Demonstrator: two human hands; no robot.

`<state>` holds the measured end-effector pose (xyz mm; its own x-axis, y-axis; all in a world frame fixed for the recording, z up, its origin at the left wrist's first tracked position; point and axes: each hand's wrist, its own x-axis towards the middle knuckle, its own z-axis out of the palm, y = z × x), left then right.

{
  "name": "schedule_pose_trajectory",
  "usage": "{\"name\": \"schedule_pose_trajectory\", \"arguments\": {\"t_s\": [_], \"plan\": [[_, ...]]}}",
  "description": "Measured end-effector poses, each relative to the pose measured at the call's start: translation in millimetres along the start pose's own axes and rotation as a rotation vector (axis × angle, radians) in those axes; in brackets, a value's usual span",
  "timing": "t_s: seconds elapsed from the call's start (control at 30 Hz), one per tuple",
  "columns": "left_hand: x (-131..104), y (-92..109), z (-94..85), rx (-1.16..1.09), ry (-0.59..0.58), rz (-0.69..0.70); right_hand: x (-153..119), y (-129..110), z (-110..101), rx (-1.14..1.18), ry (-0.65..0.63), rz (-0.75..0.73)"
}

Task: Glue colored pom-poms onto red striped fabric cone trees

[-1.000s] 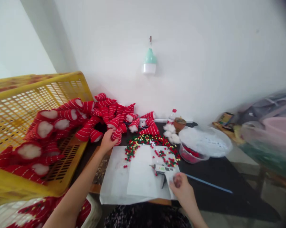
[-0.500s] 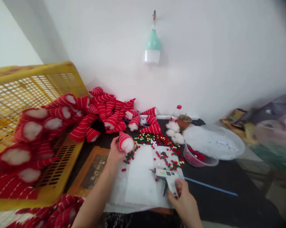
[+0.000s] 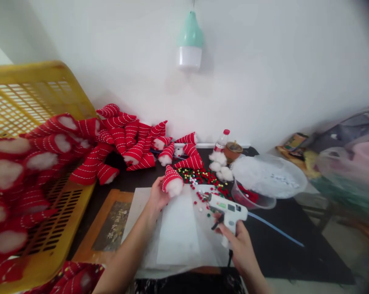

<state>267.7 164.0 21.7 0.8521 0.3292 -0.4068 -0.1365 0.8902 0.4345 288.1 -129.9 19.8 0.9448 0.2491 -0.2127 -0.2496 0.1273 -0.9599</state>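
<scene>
A small red cone hat (image 3: 171, 178) with white stitched lines and white stuffing at its open end is in my left hand (image 3: 158, 196), over the far left part of the white paper (image 3: 178, 237). My right hand (image 3: 238, 243) is wrapped round the handle of a white glue gun (image 3: 229, 208), with fingers by its black trigger. The gun's nozzle points left toward the hat, a gap apart from it. A blue glue stick (image 3: 276, 228) sticks out of the gun's back end. Small red, green, yellow and white pompoms (image 3: 203, 176) lie scattered behind the paper and partly on it.
A yellow plastic crate (image 3: 60, 241) tilts at the left, full of stuffed red cones (image 3: 7, 175); more cones (image 3: 132, 139) pile along the wall. White fluff balls (image 3: 224, 173), a bottle (image 3: 221, 141), a brown pot (image 3: 233, 152) and a plastic bowl (image 3: 265, 203) stand at the right.
My right hand has lifted the glue gun up off the paper, closer to the camera. The hat in my left hand has shifted slightly right. The camera view has moved a little.
</scene>
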Motion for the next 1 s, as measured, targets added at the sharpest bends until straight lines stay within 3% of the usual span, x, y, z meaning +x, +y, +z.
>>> {"name": "schedule_pose_trajectory", "arguments": {"t_s": [0.13, 0.33, 0.47, 0.6, 0.8, 1.0], "plan": [[-8, -4, 0.9, 0.017, -0.06, -0.065, 13, -7, 16, 0.113, -0.149, -0.002], [-4, -9, -7.1, 0.022, -0.035, -0.039, 24, -15, 39, 0.175, -0.281, -0.049], [-1, -8, -10.1, 0.047, -0.045, -0.047, 32, -24, 52, 0.227, -0.257, -0.07], [-8, -6, 0.0, 0.065, -0.109, -0.093, 38, -34, 60, 0.254, -0.252, -0.083], [-11, -11, 13.8, 0.112, -0.106, -0.042, 40, -31, 59, 0.226, -0.249, -0.153], [1, -19, 0.4, 0.158, -0.088, -0.07, 35, -32, 41, 0.165, -0.22, -0.168]]}}
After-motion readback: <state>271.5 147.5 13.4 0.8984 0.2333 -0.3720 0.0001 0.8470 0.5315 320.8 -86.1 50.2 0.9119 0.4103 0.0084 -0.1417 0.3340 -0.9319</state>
